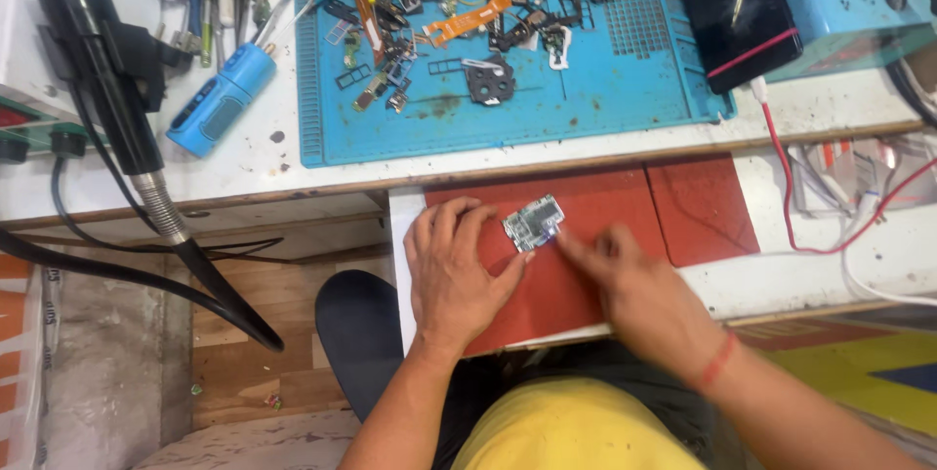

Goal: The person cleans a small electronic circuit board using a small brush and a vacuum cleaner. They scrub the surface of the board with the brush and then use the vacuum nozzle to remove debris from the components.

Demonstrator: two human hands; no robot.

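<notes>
Fingers of our left hand (451,275): spread flat on the red mat (605,206), palm down, with the fingertips just beside the small circuit board (534,223); the thumb tip reaches toward the board's lower edge, and we cannot tell whether it truly touches
Fingers of our right hand (625,285): drawn together and pointing at the board's right lower corner, blurred; they seem to pinch or press that corner, but we cannot tell for sure
Circuit board: small, silvery green, lying tilted on the red mat between our two hands, near the mat's upper middle
Red mat: lies on a white pull-out shelf (839,270) just below the bench (244,163) edge; a second red piece adjoins it on the right
Right wrist: wears a red thread band (718,361)
Blue work mat (547,109): on the bench above, strewn with small dark parts and orange flex strips (468,19)
Black phone (738,9): rests at the blue mat's right edge, with a red cable (781,153) running down from it across the shelf
Blue handheld tool (223,99): lies on the bench left of the blue mat, well apart from our hands
Black hose with metal collar (146,187): hangs down at the left, past the bench edge
Our body: yellow shirt (566,426) at the bottom of the view
</notes>
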